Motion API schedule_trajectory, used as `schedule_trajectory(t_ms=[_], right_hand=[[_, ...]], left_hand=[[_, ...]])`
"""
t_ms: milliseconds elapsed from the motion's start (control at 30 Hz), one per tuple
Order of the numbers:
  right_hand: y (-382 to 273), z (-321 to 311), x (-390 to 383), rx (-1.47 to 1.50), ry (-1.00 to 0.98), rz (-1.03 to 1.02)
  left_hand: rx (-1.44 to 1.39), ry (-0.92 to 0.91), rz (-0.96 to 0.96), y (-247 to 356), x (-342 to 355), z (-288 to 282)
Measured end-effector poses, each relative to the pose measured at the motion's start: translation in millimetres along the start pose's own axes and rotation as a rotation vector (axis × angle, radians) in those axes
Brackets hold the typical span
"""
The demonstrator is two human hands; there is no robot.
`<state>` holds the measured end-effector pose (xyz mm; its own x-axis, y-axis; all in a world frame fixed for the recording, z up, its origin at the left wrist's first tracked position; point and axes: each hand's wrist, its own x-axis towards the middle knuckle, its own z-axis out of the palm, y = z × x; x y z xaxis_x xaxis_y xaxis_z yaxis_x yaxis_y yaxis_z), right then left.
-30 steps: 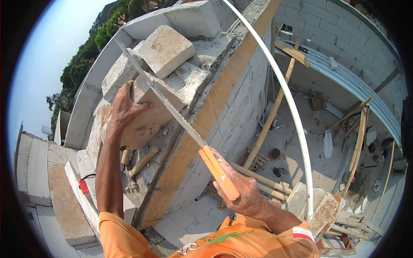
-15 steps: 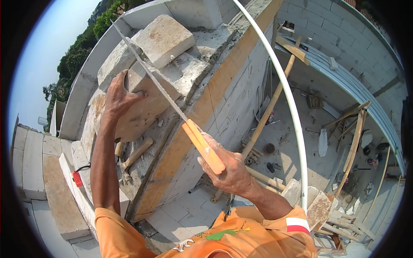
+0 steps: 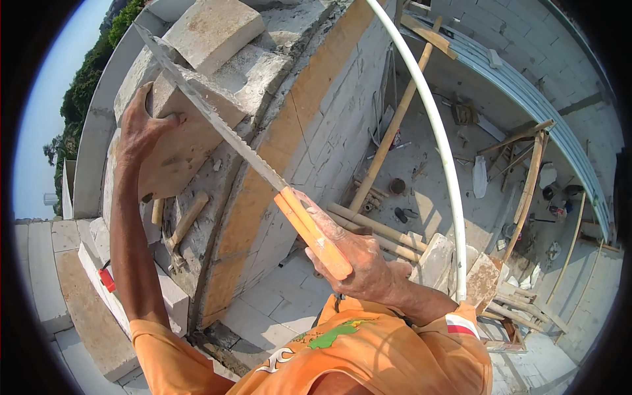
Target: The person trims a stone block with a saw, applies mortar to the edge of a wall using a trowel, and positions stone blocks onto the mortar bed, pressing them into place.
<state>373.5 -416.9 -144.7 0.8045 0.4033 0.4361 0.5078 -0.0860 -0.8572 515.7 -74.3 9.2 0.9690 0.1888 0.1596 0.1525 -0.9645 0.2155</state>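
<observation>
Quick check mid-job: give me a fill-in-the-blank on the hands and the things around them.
The right hand grips a saw by its ____ handle.
The saw's metal ____ crosses over the block that the left hand touches.
The long curved pipe is ____.

Missing words: orange; blade; white.

- A single wide fisheye view, from the left of two cameras worn side by side on the person's head.
- It faces steeply down over the chest; the orange shirt [image 3: 378,342] fills the lower edge, closest of all.
- Both forearms come up from below, so the left fingers [image 3: 139,104], right fingers [image 3: 309,205] and saw [image 3: 220,128] lie near, across the middle and left.
- On the right it looks well past them to a floor [image 3: 442,181] far below.
- At the left rim it takes in sky [image 3: 46,125].
- The block wall [image 3: 526,43] bends toward the dark, round border.
</observation>
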Motion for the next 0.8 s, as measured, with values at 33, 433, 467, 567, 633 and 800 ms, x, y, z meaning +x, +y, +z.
schedule_trajectory(t_ms=[33,433,467,567,633,800], right_hand=[[-1.3,0.9,-3.5,0.09,0.005,-0.001],[0.2,8.6,-10.4,0.146,0.079,0.055],[1.1,3.1,-6.6,0.148,0.075,0.063],[6.2,15.2,49.3,0.103,-0.019,0.052],[4.4,20.0,47.7,0.119,0.018,-0.009],[-11.0,1.9,-2.5,0.096,0.053,0.027]], left_hand=[[-0.014,0.013,0.033,-18.9,-5.1,0.1],[-0.092,-0.034,-0.071,1.7,12.7,-3.7],[-0.071,-0.068,-0.103,5.7,11.8,-4.6],[0.02,0.031,0.017,-16.6,7.1,-0.5],[0.143,0.082,0.062,-21.2,9.6,2.3],[0.125,0.012,0.033,-14.4,9.0,-1.1]])
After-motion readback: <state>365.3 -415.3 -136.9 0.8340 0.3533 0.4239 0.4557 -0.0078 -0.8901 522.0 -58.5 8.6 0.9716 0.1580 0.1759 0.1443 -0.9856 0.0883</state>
